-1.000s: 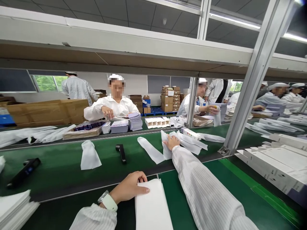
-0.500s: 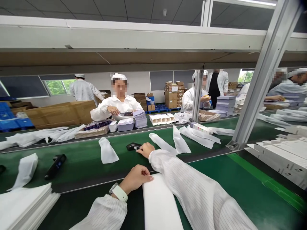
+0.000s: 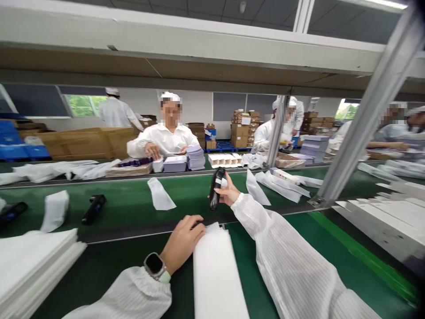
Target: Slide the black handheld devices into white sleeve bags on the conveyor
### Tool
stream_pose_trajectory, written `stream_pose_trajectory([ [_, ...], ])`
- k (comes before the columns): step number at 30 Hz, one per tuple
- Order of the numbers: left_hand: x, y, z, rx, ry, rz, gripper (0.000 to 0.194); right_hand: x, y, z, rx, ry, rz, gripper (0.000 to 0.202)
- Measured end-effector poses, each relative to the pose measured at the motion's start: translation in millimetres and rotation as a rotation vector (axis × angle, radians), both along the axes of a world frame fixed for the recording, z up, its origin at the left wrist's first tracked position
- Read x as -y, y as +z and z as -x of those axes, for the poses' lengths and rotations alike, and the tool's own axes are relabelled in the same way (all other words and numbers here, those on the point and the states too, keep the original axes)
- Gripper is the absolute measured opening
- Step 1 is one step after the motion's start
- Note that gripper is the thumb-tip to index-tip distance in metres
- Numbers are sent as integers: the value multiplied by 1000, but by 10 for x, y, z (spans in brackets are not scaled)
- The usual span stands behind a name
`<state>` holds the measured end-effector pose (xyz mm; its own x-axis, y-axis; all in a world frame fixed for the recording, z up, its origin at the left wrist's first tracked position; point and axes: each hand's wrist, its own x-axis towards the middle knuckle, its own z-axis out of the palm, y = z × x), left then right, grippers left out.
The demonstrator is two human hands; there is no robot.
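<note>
My right hand [image 3: 227,191] is closed around a black handheld device [image 3: 217,188] with a pale band, held upright above the green conveyor belt. A stack of flat white packing sleeves [image 3: 217,270] lies in front of me. At the far left corner of that stack is my left hand [image 3: 184,237], with a watch on its wrist. Its fingers are bent and apart, and the thumb touches the sleeves' edge. On the belt to the left lie another black device [image 3: 94,209], a wrapped white packet [image 3: 56,210] and a loose white sleeve [image 3: 161,194].
A thick pile of white sheets [image 3: 33,270] stands at the near left. White boxes [image 3: 385,223] are at the right, behind a slanted metal post [image 3: 358,119]. A shelf [image 3: 186,40] spans overhead. Across the belt, a co-worker [image 3: 169,133] handles items beside purple boxes [image 3: 195,158].
My right hand has lifted the black device off the belt and turned it upright. My left hand's pinch has loosened at the sleeve stack. The view has shifted slightly.
</note>
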<state>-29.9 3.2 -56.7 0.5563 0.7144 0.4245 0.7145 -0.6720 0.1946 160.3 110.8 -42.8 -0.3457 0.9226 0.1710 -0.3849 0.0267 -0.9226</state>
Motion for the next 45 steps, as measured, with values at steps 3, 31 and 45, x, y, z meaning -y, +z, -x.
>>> stream_pose_trajectory([
  [3,-6,-27,4,-95,26,-134,26,248,66,-105,31,36,-20,102],
  [31,105,916,-168,453,71,198,37,588,294,84,105,404,-50,49],
  [45,319,1167,-85,904,203,393,36,978,433,156,-43,514,-9,85],
])
